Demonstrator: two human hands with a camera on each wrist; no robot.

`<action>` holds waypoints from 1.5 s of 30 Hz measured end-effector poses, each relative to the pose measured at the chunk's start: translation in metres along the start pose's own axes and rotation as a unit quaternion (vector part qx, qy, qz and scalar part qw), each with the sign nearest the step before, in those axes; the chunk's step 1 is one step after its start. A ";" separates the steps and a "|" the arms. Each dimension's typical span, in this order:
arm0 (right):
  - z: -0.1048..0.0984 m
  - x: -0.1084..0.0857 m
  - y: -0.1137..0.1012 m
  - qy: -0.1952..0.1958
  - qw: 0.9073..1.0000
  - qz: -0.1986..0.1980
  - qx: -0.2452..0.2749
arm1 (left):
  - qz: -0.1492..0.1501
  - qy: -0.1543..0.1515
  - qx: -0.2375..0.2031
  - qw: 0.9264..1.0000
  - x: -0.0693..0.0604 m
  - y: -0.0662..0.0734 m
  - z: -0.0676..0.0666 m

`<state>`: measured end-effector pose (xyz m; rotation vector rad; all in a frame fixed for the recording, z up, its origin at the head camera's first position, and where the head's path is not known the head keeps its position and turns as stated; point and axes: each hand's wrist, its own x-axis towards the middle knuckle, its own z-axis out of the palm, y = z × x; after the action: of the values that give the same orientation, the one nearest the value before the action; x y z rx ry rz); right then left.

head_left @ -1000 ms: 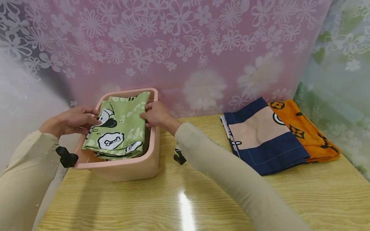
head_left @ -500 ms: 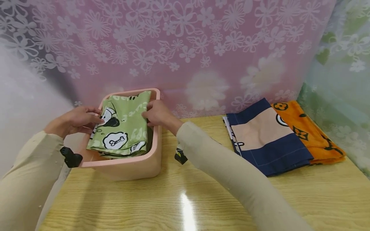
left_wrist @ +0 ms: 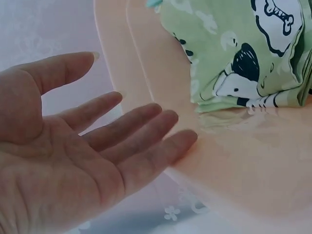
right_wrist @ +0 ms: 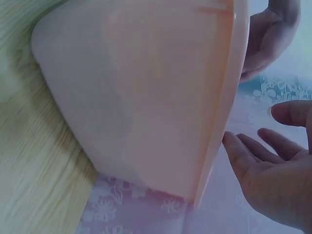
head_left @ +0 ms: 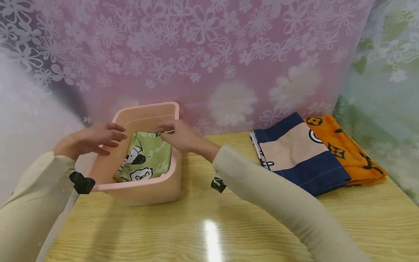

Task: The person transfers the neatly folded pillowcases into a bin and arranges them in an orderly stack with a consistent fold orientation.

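Observation:
A folded green cloth (head_left: 148,156) with a cartoon dog and bone print lies inside the pink bin (head_left: 140,191), towards its right side. My left hand (head_left: 90,140) hovers over the bin's left rim, fingers spread, holding nothing; the left wrist view shows its palm (left_wrist: 92,146) beside the cloth (left_wrist: 224,53). Above the right rim is my right hand (head_left: 183,136), its fingers extended and without any cloth between them. In the right wrist view that hand (right_wrist: 273,170) is at the rim of the bin (right_wrist: 131,97); whether it touches is unclear.
At the right of the wooden table (head_left: 196,225) lie a folded navy and beige cloth (head_left: 294,149) and, partly under it, an orange patterned cloth (head_left: 356,156). A pink floral curtain (head_left: 203,65) hangs behind the bin.
Both hands have let go of the green cloth. It has dropped lower into the bin, and the hands have drawn slightly away from it.

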<state>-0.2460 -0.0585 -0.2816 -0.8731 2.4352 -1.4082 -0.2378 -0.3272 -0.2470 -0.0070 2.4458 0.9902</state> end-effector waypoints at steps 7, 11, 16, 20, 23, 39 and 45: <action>-0.022 -0.015 0.011 -0.001 0.998 -0.006 -0.069 | 0.057 0.018 0.033 0.998 -0.010 0.024 0.018; -0.034 -0.030 0.019 -0.002 0.987 -0.021 -0.161 | 0.116 0.072 0.070 0.988 -0.016 0.044 0.044; -0.052 -0.053 0.034 -0.009 0.965 -0.042 -0.258 | 0.202 0.162 0.146 0.955 -0.023 0.067 0.081; -0.070 -0.074 0.051 -0.012 0.950 -0.027 -0.311 | 0.243 0.236 0.223 0.914 -0.024 0.081 0.108; -0.084 -0.087 0.063 -0.004 0.938 -0.013 -0.345 | 0.273 0.267 0.253 0.889 -0.023 0.088 0.126; -0.136 -0.138 0.111 0.030 0.883 -0.009 -0.469 | 0.368 0.357 0.414 0.752 0.003 0.107 0.217; -0.152 -0.156 0.131 0.035 0.867 0.019 -0.497 | 0.345 0.342 0.431 0.760 0.018 0.105 0.238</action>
<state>-0.2389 0.1907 -0.3297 -0.9031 3.1788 -0.0404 -0.1676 -0.0912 -0.3322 1.0872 3.4632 -0.0952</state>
